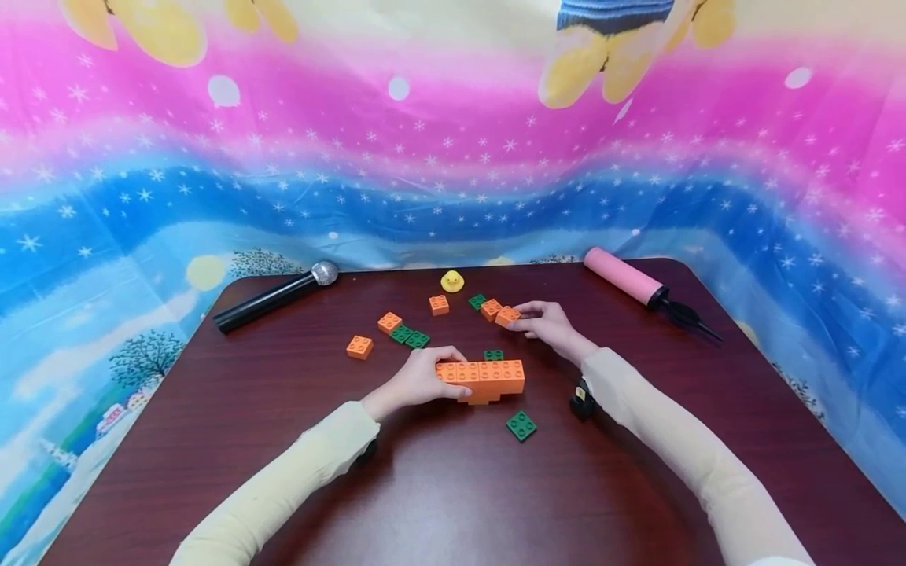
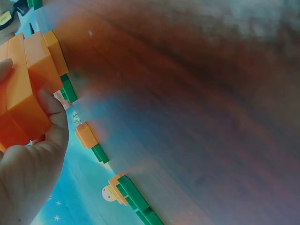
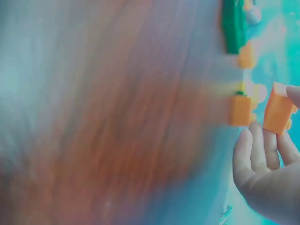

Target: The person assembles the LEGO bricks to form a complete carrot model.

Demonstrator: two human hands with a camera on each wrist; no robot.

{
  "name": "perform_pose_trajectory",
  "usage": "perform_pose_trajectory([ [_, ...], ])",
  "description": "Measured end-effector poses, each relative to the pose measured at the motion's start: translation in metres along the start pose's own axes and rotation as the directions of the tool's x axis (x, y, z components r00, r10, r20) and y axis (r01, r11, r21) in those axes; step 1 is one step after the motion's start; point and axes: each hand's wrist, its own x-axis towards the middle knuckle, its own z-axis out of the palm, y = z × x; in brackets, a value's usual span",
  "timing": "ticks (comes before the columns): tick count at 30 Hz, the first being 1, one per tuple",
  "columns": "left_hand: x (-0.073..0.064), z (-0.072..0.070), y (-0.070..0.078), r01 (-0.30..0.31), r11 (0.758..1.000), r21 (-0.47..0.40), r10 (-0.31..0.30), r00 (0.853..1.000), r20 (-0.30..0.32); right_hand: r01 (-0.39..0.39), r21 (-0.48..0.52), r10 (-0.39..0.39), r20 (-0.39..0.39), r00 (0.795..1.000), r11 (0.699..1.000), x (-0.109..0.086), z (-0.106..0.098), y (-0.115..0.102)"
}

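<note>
My left hand (image 1: 423, 376) grips an assembly of joined orange toy bricks (image 1: 501, 377) from its left end, thumb on the near side. The assembly has a long studded top and a narrower part below, and in the left wrist view my fingers hide one end. Farther back on the right, my right hand (image 1: 552, 326) pinches a single orange brick (image 3: 278, 112) between thumb and fingers. Right beside it, another orange brick (image 1: 491, 310) lies on the table, with a green brick (image 1: 477, 302) behind. A green brick (image 1: 493, 355) shows just beyond the assembly, and another green brick (image 1: 521, 425) lies nearer me.
Several orange and green bricks (image 1: 418, 339) are scattered left of centre on the dark wooden table (image 1: 439, 503). A yellow toy duck (image 1: 452, 281) stands at the back edge. The black microphone (image 1: 269, 300) lies back left, the pink hand pump (image 1: 626, 277) back right. A patterned cloth (image 1: 425, 157) hangs behind.
</note>
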Motion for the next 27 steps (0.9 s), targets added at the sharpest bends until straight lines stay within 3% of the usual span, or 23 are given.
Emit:
perform_pose_trajectory([
  [8,-0.001,-0.001,-0.001,0.017,1.000,0.017,-0.017,1.000,-0.006,0.156,0.036,-0.158,0.063,0.985,0.987,-0.024,0.011,-0.021],
  [14,0.000,-0.002,-0.001,0.018,1.000,0.014,-0.018,1.000,0.005,0.212,0.068,-0.219,0.142,0.965,0.975,-0.045,0.024,-0.036],
  [18,0.001,-0.001,0.000,0.012,1.000,0.016,-0.012,1.000,0.005,0.259,0.079,-0.269,0.181,0.946,0.963,-0.053,0.032,-0.042],
  [24,0.001,-0.002,-0.001,0.010,1.000,0.026,-0.010,1.000,0.014,0.391,0.031,-0.387,0.227,0.894,0.920,-0.058,0.045,-0.044],
  [27,0.001,-0.003,-0.001,0.014,1.000,0.016,-0.014,1.000,0.025,0.409,0.016,-0.401,0.236,0.885,0.912,-0.060,0.050,-0.044],
])
